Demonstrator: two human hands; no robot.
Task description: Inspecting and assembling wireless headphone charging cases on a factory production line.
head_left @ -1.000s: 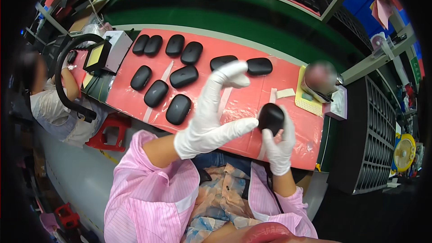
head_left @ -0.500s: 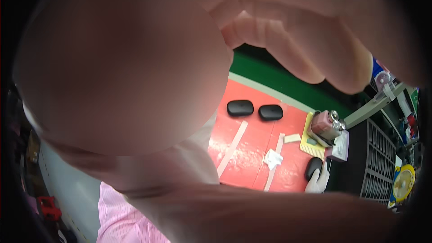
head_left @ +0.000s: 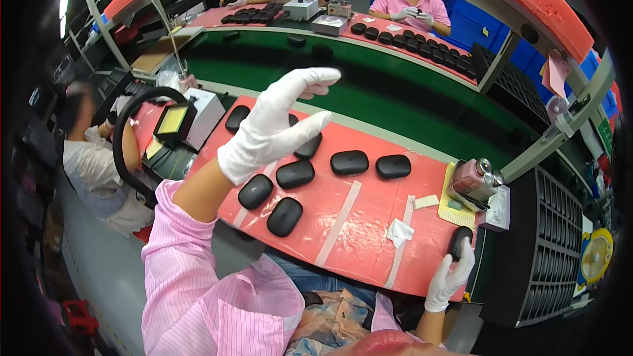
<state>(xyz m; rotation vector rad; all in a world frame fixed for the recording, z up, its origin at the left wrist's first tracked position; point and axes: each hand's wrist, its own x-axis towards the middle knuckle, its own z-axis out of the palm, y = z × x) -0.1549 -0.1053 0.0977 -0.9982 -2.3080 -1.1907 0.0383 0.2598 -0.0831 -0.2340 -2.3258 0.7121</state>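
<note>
My left hand (head_left: pixel 277 122), in a white glove, is raised above the left part of the red work mat (head_left: pixel 343 224). Its thumb stands apart from the fingers and nothing is between them. At the mat's right edge my right hand (head_left: pixel 452 277), also gloved, has its fingers on a black rounded case (head_left: pixel 459 242). The far side of the fingers' grip is partly hidden. Several similar black cases lie on the mat, among them one (head_left: pixel 285 217) below my left hand and one (head_left: pixel 393 167) nearer the middle. My left hand partly covers others.
A white crumpled cloth (head_left: pixel 399 231) lies on the mat. To the right are a yellow tray (head_left: pixel 456 206) with metal-topped bottles (head_left: pixel 473 178), a tissue box (head_left: pixel 498 209) and a black slotted rack (head_left: pixel 547 250). A lamp (head_left: pixel 178 118) stands left. Co-workers sit across and at left.
A large blurred hand and arm covered much of the view half a second ago. Now the view is uncovered and my left hand is over the mat. My right hand stays at the black case.
</note>
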